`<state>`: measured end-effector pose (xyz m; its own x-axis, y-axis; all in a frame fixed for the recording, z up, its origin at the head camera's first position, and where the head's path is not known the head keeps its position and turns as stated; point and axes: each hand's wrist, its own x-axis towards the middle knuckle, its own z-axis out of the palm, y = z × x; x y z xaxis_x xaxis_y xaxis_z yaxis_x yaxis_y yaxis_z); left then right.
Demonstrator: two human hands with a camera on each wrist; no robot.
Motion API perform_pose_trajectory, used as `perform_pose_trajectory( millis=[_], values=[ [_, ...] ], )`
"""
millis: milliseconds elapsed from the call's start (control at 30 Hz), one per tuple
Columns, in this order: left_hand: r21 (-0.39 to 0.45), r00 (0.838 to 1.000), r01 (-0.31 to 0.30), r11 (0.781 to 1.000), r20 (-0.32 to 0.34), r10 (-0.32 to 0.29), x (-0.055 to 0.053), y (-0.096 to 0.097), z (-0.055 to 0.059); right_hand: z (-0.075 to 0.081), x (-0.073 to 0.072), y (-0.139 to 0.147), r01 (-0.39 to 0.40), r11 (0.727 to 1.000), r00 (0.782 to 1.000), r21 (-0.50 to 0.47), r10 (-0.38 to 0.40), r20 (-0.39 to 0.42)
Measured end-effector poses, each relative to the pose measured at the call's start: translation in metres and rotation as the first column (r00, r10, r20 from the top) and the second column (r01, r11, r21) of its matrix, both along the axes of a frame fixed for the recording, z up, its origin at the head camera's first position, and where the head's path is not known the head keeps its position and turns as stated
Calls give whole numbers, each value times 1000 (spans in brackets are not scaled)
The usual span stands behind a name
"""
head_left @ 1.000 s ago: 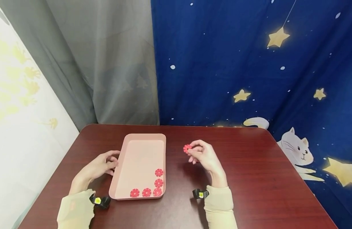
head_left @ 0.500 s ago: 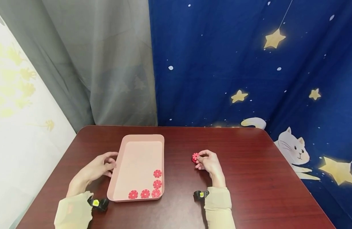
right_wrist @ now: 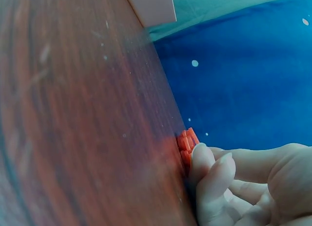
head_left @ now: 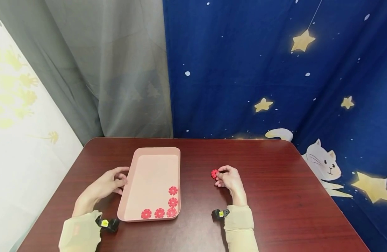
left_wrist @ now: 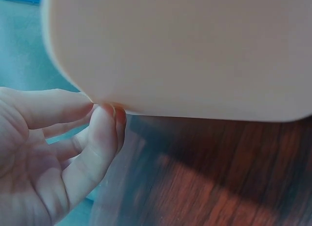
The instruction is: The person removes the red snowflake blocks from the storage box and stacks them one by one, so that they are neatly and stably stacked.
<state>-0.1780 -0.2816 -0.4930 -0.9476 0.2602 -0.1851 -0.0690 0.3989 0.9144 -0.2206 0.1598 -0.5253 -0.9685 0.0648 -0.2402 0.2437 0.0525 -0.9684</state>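
My right hand (head_left: 229, 180) pinches a red snowflake building disc (head_left: 214, 174) between thumb and fingers, low over the table right of the tray. The right wrist view shows the red disc (right_wrist: 187, 143) edge-on at the fingertips, with more than one red layer. At the left long side of a pale pink tray (head_left: 127, 196), my left hand (head_left: 106, 183) grips the wall with thumb and fingers. Up close in the left wrist view, those fingertips meet at the edge of the tray (left_wrist: 195, 65). Several red discs (head_left: 159, 212) lie along the tray's near and right sides, forming an L.
The tray stands on a dark red wooden table (head_left: 275, 182). Behind the table hang a grey curtain (head_left: 133, 70) and a blue star-printed curtain (head_left: 231, 70). Black wrist cameras with yellow marks sit at both sleeves.
My right hand has moved a little right and nearer to me, lowering the red disc toward the table, then stayed almost still. The left hand and tray keep their places.
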Motion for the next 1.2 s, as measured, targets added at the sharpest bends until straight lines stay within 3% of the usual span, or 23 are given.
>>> perform_pose_trajectory(
  millis=[367, 633, 933, 1200],
  values=[
    [-5, 1000, -8, 1000, 2, 8, 1, 0, -1, 4, 2, -3, 19, 998, 1000, 66, -19, -8],
    [11, 1000, 1, 1000, -2, -1, 2, 2, 0, 11, 4, -10, -50, 994, 992, 99, 61, -114],
    [3, 1000, -5, 1000, -6, 5, 2, 3, 2, 24, 7, -29, -180, 934, 940, 308, 256, -225],
    [3, 1000, -7, 1000, -13, 7, 2, 2, 0, 41, 16, -52, -278, 881, 882, 383, 393, -262]
  ],
)
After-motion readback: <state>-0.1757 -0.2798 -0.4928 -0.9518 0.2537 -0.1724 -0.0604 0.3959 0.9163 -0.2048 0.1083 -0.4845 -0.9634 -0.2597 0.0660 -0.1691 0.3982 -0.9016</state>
